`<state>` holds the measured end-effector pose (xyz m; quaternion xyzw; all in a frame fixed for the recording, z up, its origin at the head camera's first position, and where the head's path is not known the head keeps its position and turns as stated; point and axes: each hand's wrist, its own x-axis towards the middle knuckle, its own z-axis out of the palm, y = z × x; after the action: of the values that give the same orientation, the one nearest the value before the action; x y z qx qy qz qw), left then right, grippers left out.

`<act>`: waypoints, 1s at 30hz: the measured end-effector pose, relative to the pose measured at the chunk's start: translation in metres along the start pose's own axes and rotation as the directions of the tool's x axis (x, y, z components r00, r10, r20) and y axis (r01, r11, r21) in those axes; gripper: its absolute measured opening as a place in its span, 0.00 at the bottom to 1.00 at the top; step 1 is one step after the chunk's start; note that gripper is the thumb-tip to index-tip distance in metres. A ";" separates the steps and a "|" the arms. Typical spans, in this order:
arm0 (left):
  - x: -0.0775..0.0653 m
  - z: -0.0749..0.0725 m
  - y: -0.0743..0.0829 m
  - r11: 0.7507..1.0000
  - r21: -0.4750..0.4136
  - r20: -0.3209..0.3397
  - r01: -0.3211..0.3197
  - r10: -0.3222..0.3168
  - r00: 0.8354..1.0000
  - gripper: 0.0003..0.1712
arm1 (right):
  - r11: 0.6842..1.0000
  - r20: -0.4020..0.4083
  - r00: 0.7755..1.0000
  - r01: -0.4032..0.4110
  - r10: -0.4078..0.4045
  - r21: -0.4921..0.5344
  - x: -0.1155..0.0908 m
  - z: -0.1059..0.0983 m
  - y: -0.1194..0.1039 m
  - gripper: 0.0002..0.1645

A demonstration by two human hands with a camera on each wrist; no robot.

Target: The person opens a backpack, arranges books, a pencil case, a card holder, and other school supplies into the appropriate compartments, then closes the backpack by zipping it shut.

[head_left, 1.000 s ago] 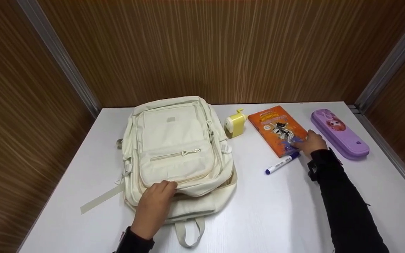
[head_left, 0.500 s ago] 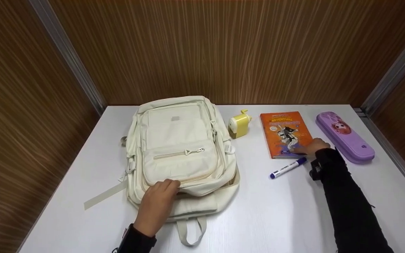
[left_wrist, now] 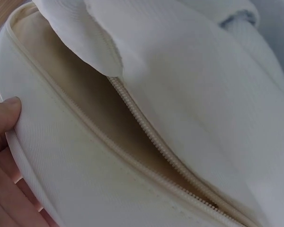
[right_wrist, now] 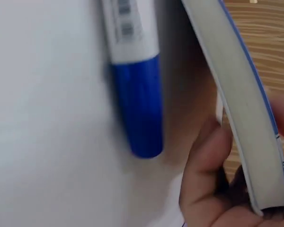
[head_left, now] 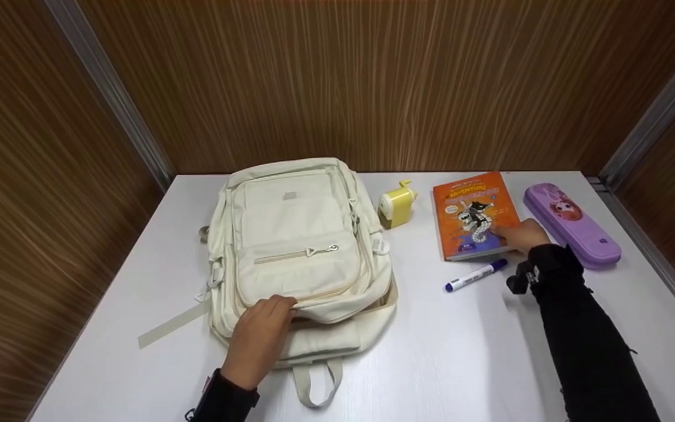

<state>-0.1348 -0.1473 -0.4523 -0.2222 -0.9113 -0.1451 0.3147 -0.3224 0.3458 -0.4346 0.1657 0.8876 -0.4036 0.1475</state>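
Observation:
A cream backpack point(head_left: 290, 234) lies on the white table, its main compartment unzipped on the near side. My left hand point(head_left: 261, 337) grips the flap's near edge, thumb and fingers on either side of the fabric; the left wrist view shows the gap between the zipper teeth point(left_wrist: 146, 125). On the right, my right hand point(head_left: 522, 235) holds an orange book point(head_left: 472, 214) by its lower right corner. The thumb lies on the cover, and the right wrist view shows curled fingers point(right_wrist: 206, 161) under the back. A blue-capped white marker point(head_left: 476, 275) lies just in front of the book.
Between backpack and book stands a yellow pencil sharpener point(head_left: 397, 205) with a crank. A purple pencil case point(head_left: 572, 225) lies to the right of the book. Wood-grain panels point(head_left: 337, 88) enclose the table at the back and sides. A strap point(head_left: 173, 325) extends left from the backpack.
The book has turned from its slant to nearly straight, and its far edge has tipped up, with my right hand taking hold of its corner. My left hand stays on the flap.

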 end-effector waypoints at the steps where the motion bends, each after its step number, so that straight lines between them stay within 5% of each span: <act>1: 0.000 0.000 0.000 1.000 -0.005 -0.006 -0.002 0.002 1.000 0.13 | 0.998 -0.010 1.000 0.018 -0.017 0.056 -0.002 0.001 -0.003 0.48; 11: 0.011 -0.006 -0.004 0.995 -0.097 -0.010 0.038 -0.039 0.999 0.11 | 0.954 -0.095 0.989 0.131 -0.109 0.268 -0.017 0.006 -0.016 0.24; 20: 0.024 -0.011 -0.006 0.987 -0.143 0.006 0.078 -0.078 0.997 0.07 | 0.890 -0.026 0.995 0.100 -0.099 0.446 -0.049 0.003 -0.012 0.24; 30: 0.041 -0.017 -0.005 0.975 -0.177 -0.048 0.137 -0.147 0.988 0.06 | 0.817 0.079 0.966 0.164 -0.247 0.552 -0.104 0.011 0.007 0.20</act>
<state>-0.1575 -0.1454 -0.4143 -0.1785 -0.8988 -0.2527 0.3106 -0.2246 0.3240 -0.4051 0.0735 0.7367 -0.6623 0.1152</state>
